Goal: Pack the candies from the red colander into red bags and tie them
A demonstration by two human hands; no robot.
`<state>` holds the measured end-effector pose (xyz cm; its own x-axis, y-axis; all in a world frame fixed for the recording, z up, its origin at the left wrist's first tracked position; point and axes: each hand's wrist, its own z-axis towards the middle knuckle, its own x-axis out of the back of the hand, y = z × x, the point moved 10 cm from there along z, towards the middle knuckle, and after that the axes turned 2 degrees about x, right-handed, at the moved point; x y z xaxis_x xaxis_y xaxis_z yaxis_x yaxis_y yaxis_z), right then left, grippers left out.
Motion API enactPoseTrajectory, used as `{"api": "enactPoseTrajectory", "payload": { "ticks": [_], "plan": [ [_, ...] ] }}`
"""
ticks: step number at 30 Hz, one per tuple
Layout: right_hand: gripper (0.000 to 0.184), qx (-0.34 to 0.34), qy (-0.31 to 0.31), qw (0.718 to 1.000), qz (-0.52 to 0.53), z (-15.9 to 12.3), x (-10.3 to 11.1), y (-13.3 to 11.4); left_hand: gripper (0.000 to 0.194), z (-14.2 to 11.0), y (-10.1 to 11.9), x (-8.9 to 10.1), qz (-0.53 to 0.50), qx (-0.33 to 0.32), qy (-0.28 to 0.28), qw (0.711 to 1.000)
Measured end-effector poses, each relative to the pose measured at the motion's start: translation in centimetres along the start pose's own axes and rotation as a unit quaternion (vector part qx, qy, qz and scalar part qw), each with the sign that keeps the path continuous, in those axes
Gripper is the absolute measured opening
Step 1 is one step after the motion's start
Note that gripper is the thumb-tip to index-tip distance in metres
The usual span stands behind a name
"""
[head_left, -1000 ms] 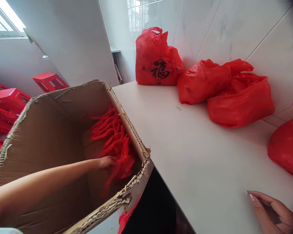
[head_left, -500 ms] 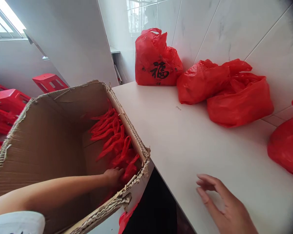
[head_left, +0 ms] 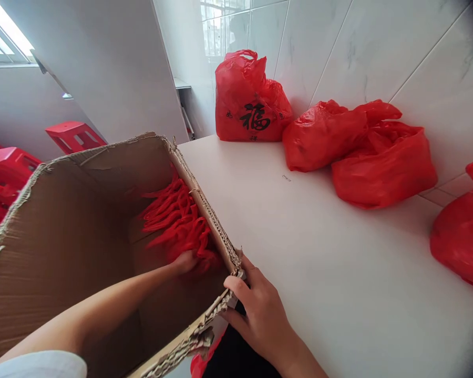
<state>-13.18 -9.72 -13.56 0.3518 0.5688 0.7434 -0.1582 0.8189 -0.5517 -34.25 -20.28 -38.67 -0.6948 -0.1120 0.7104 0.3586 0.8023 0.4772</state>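
A deep cardboard box with a ragged, torn rim takes up the left of the view. Inside, against its right wall, lies a row of red plastic bags with their handles sticking out. My left hand reaches down into the box and is closed on the nearest of these bags; its fingertips are hidden among the red plastic. My right hand grips the box's near right corner, thumb over the rim and fingers around the outside.
Several filled red bags stand on a white table along the tiled wall, one upright bag bearing a black character. The white table lies right of the box. Red plastic stools stand on the left, near a grey panel.
My right hand has moved left from over the table and taken hold of the box corner. My left hand has shifted slightly up inside the box, and the red bags there have moved.
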Motion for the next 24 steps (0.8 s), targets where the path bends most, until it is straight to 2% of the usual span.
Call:
{"api": "enactPoseTrajectory", "payload": {
  "ticks": [2, 5, 11, 16, 20, 24],
  "plan": [
    [0.032, 0.006, 0.011, 1.0, -0.006, -0.1, 0.0, 0.0, 0.035, 0.5, -1.5, 1.2, 0.046, 0.045, 0.031, 0.997],
    [0.036, 0.004, 0.013, 1.0, -0.006, -0.2, 0.2, 0.0, 0.036, 0.3, -2.2, 1.5, 0.098, 0.076, 0.044, 0.991],
    [0.039, 0.0, 0.018, 1.0, -0.009, -0.2, 0.2, 0.0, 0.033, -1.4, 0.0, 1.3, 0.165, 0.063, 0.033, 0.984],
    [0.039, -0.007, 0.012, 1.0, -0.006, -0.5, -0.1, 0.2, 0.036, -2.7, 1.8, 2.8, 0.203, 0.033, 0.08, 0.975],
    [0.038, -0.01, 0.008, 1.0, 0.0, -0.6, -0.2, 0.2, 0.042, -3.4, 2.4, 1.7, 0.217, 0.007, 0.074, 0.973],
    [0.039, -0.011, 0.007, 1.0, 0.001, -0.5, -0.1, 0.2, 0.058, -4.3, 2.9, 0.4, 0.219, -0.016, 0.075, 0.973]
  ]
}}
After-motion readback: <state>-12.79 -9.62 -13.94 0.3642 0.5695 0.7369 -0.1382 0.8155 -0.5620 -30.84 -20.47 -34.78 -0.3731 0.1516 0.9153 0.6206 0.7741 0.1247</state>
